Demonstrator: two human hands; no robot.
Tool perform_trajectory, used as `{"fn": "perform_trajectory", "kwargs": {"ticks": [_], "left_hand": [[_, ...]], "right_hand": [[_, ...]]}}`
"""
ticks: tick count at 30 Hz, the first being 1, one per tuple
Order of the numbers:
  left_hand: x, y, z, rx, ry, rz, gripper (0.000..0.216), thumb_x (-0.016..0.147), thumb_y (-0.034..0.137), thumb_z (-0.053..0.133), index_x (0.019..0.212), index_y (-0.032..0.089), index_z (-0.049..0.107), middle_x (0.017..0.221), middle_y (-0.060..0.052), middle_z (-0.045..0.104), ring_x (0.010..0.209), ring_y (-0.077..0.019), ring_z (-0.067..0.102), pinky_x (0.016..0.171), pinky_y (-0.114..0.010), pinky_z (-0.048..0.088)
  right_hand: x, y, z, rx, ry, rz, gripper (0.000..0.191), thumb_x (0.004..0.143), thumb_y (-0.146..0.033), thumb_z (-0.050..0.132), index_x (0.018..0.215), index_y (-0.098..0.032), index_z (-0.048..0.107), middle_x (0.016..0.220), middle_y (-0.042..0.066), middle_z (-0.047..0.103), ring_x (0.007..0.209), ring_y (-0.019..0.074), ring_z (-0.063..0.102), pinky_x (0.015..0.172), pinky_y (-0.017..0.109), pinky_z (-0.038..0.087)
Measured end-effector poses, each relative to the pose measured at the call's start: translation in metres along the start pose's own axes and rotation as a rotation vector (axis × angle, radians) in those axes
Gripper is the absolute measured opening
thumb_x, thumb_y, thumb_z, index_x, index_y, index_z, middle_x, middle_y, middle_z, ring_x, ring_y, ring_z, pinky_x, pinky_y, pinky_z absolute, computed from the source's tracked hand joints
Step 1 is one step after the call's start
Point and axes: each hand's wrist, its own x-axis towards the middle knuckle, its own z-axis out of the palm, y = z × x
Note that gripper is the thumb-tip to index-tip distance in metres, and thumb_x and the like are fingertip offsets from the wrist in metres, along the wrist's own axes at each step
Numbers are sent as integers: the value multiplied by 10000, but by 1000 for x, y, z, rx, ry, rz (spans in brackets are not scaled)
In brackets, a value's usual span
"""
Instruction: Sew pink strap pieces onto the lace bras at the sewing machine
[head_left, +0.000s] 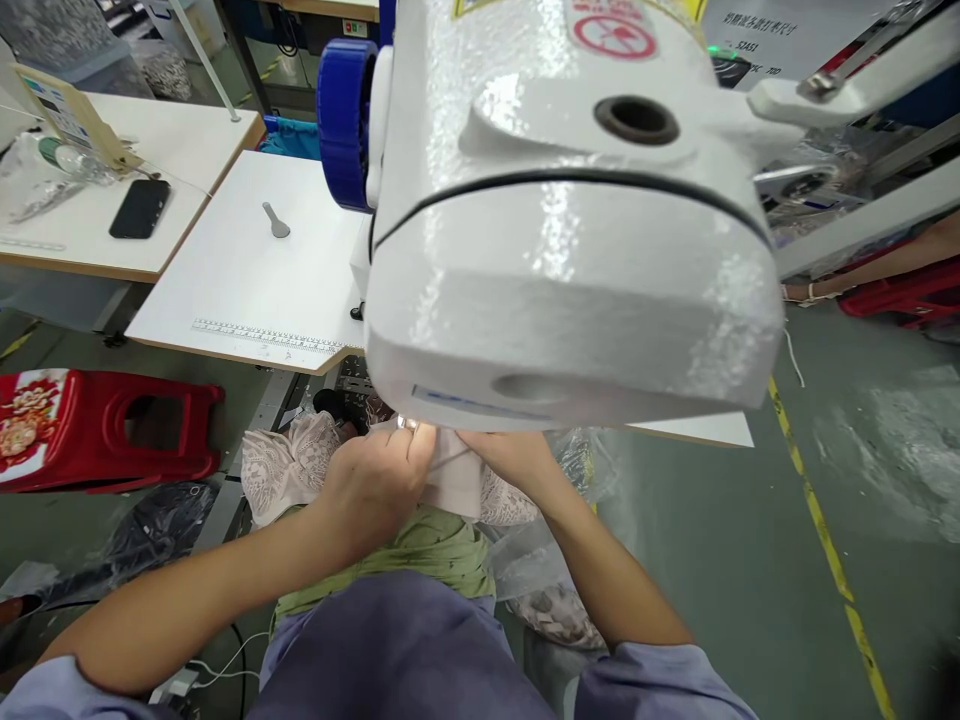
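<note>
1. White sewing machine head (570, 300) looms nearest us, with its blue handwheel (345, 125) on the left; its bulk hides the needle from our view.
2. Just below the near edge of that head lies a pale pink lace bra (292, 465), bunched above the green cloth (420, 550) over our lap.
3. We judge the bra to be largely made up, since one cup looks shaped and lace-covered. It seems to be partway through work at the machine, but the stretch near the needle is out of sight, so we cannot tell which seams are done or left.
4. Its fabric looks soft and thin: patterned lace swells and creases at the left, a smooth plain panel shows between our hands, and more lace lies just below the right wrist.
5. Our left hand (382, 465), wearing a ring, is curled closed on the bra's fabric. Our right hand (514, 460) reaches under the head with its fingertips hidden, so we cannot tell whether it grips.
6. Left of the machine, we have a white sewing table (217, 270) with a printed ruler (262, 335) along its near edge.
</note>
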Motion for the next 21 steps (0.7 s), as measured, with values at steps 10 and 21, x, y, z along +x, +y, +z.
{"fn": "perform_trajectory", "kwargs": {"ticks": [10, 21], "left_hand": [[0, -2, -1, 16, 2, -5, 160, 791, 41, 520, 765, 196, 542, 561, 5, 501, 480, -168, 498, 444, -311, 259], [-3, -1, 3, 16, -16, -14, 175, 807, 40, 533, 881, 187, 594, 604, 10, 548, 499, -174, 527, 450, -324, 265]], "right_hand": [[3, 5, -1, -22, -31, -52, 98, 824, -247, 591, 828, -220, 686, 1082, 70, 690, 1023, 259, 623, 890, 385, 521], [4, 4, -1, 7, 27, -142, 143, 839, -233, 547, 776, -227, 675, 1030, 45, 697, 912, 221, 636, 786, 339, 531]]}}
